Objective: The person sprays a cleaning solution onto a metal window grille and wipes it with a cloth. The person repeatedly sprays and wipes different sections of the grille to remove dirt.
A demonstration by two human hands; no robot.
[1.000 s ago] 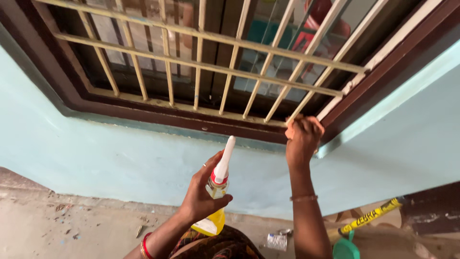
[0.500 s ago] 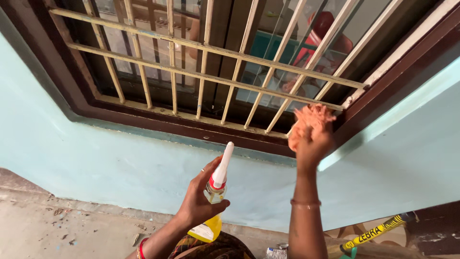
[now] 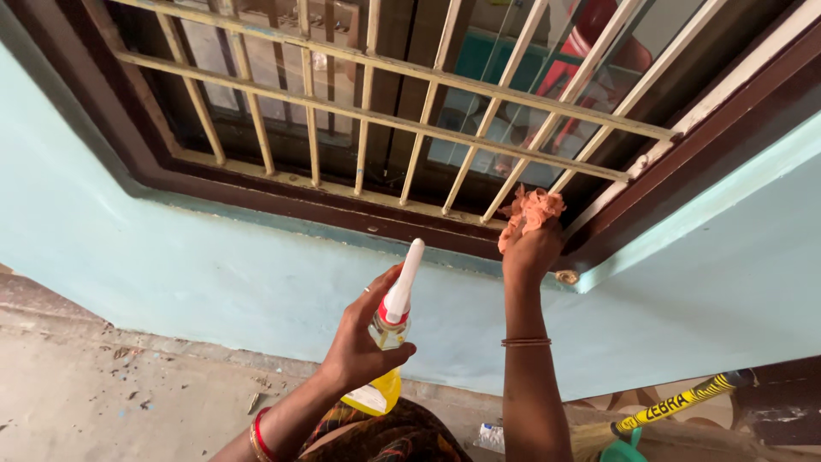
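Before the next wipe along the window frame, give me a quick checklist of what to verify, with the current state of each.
1. Orange cloth held in the right hand: ok, bunched in the fingers.
2. Cloth in contact with the brown window frame: ok, it presses at the lower right corner, by the cream grille bars.
3. Spray bottle secure in the left hand: ok, fingers wrapped round its neck.
4. Nozzle aimed at the frame: cannot tell, the white spout points up toward it, but the opening is not visible.
5. Liquid left in the bottle: cannot tell.
6. Broom clear of the arms: ok, lying low on the right.
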